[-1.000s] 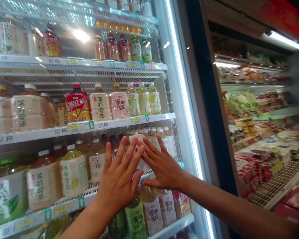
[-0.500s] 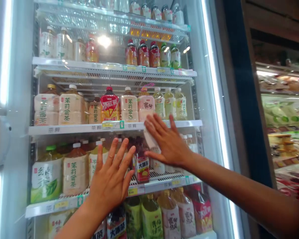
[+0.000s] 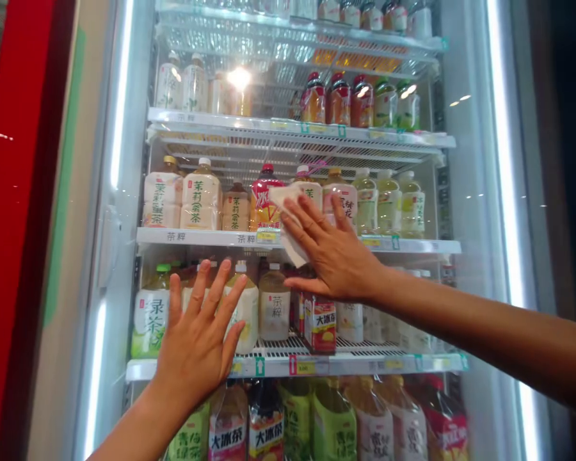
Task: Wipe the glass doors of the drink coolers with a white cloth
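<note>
My right hand (image 3: 338, 256) presses a white cloth (image 3: 292, 246) flat against the clear glass front of a drinks fridge, fingers stretched out over it. Part of the cloth sticks out beyond the fingertips, in front of a red-labelled tea bottle (image 3: 264, 208). Lower and to the left, my left hand (image 3: 196, 333) lies palm-forward at the glass with its fingers spread and nothing in it. Behind it stand a green-capped bottle (image 3: 148, 317) and a pale-labelled bottle (image 3: 244, 314). The palms of both hands are hidden.
Lit shelves (image 3: 196, 238) behind the glass carry several rows of bottled tea. Bright light strips (image 3: 504, 192) run down both sides of the fridge. A red panel (image 3: 24, 224) stands at far left. A lamp reflection (image 3: 239, 78) shines on the glass.
The view has swung left, so the fridge sits farther right in it. Across the glass, my right hand and the cloth have slid left and slightly up. My left hand has also shifted left.
</note>
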Available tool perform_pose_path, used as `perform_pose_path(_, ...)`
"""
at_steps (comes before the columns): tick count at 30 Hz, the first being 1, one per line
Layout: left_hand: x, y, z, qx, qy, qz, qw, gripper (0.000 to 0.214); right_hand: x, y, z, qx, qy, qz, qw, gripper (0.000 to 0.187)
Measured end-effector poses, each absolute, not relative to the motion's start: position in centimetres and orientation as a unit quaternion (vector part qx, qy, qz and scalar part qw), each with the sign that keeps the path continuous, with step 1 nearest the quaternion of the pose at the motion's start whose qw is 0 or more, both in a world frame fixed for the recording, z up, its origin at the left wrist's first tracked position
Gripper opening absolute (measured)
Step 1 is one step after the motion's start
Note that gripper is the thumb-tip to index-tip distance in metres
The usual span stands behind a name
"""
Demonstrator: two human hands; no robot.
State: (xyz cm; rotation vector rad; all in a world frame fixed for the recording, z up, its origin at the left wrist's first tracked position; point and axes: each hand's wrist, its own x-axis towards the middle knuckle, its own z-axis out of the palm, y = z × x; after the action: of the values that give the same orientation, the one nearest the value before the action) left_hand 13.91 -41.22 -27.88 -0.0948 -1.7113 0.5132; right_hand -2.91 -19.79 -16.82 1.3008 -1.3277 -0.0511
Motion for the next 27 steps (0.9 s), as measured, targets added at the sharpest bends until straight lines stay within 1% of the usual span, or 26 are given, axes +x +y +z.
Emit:
perform_pose_path(2, 14.6, -41.9, -28.0, -0.035, -0.746, 0.222, 0.627, 0.069, -1.7, -21.2, -17.6, 0.638, -0.528, -0.080, 0.555, 0.108)
perform_pose_path(4, 15.3, -42.6, -28.1, -0.029, -0.746, 0.224, 0.627, 0.069, -0.8, -22.6, -17.6, 0.700, -0.476, -0.132, 0.515, 0.103)
perform_pose_path(5, 15.6, -43.0, -28.2, -0.025, -0.746, 0.225, 0.627, 0.070, -0.5, -23.1, -17.0, 0.708, -0.466, -0.137, 0.513, 0.101)
perform_pose_path(7, 16.2, -43.7, -28.3, -0.018, -0.744, 0.226, 0.629, 0.070, 0.1, -24.3, -15.2, 0.678, -0.483, -0.111, 0.543, 0.100)
perform_pose_path(10, 17.1, -44.5, -28.6, -0.010, -0.743, 0.222, 0.631, 0.070, 1.0, -25.7, -13.4, 0.608, -0.526, -0.067, 0.591, 0.106)
perform_pose_path(12, 17.8, -44.9, -28.8, -0.004, -0.743, 0.220, 0.632, 0.070, 1.9, -26.5, -14.3, 0.626, -0.508, -0.105, 0.582, 0.108)
perform_pose_path(15, 19.0, -45.1, -28.9, -0.003, -0.739, 0.225, 0.634, 0.071, 2.9, -27.4, -16.2, 0.698, -0.432, -0.201, 0.534, 0.100)
perform_pose_path(16, 19.3, -45.1, -28.8, -0.004, -0.738, 0.228, 0.635, 0.071, 3.2, -27.7, -16.2, 0.706, -0.422, -0.212, 0.527, 0.096)
perform_pose_path(19, 19.9, -44.9, -28.6, 0.000, -0.739, 0.229, 0.633, 0.072, 3.6, -28.4, -14.6, 0.663, -0.473, -0.159, 0.558, 0.090)
perform_pose_path(21, 19.8, -44.8, -28.6, 0.002, -0.739, 0.228, 0.634, 0.072, 3.9, -28.6, -14.1, 0.622, -0.512, -0.113, 0.581, 0.094)
perform_pose_path(22, 19.7, -44.7, -28.6, 0.001, -0.738, 0.228, 0.635, 0.071, 4.0, -28.5, -14.5, 0.620, -0.513, -0.113, 0.583, 0.097)
perform_pose_path(24, 19.4, -44.6, -28.7, -0.002, -0.737, 0.230, 0.636, 0.071, 3.9, -28.0, -16.1, 0.657, -0.478, -0.154, 0.562, 0.099)
perform_pose_path(26, 19.1, -44.5, -28.8, -0.003, -0.737, 0.231, 0.635, 0.071, 3.4, -27.1, -17.5, 0.706, -0.426, -0.205, 0.528, 0.097)
perform_pose_path(27, 18.9, -44.4, -28.9, -0.003, -0.738, 0.230, 0.634, 0.071, 2.9, -26.5, -17.7, 0.717, -0.417, -0.211, 0.518, 0.095)
